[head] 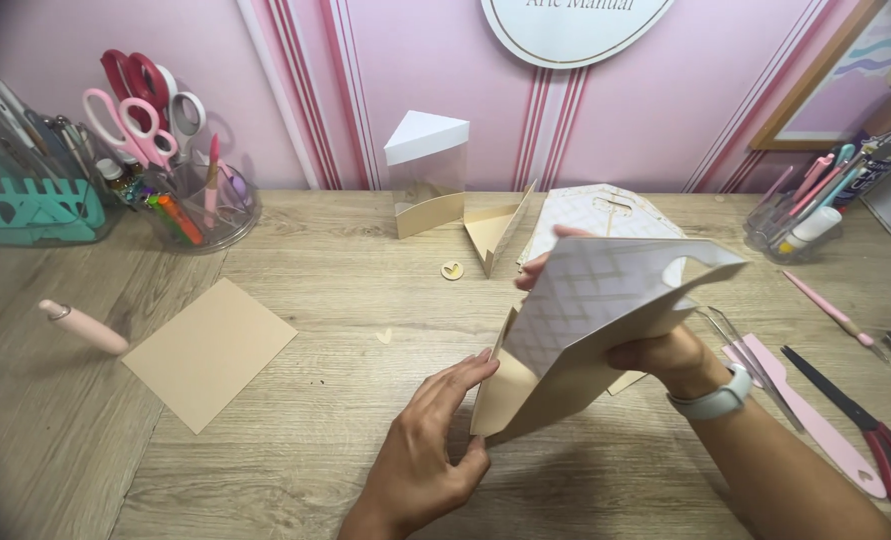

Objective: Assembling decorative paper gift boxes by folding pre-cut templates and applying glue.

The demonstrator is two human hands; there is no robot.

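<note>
Folded patterned card [605, 300], cream inside, raised over desk [315, 400] centre. Left hand [425, 450] at 6 o'clock, grip pinching card's lower edge. Right hand [655, 350] at 4 o'clock, grip clenched on the card from beneath, fingertips [535, 268] curling over its top. Tan square sheet [210, 350] at 9 o'clock. Wedge-shaped box [425, 172] at 12 o'clock.

I'm seeing a tan card square [208, 352] lying on the bench [315, 300] at nine o'clock, a scissors tub [180, 205] at ten, a clear wedge box [426, 172] standing at twelve.
</note>
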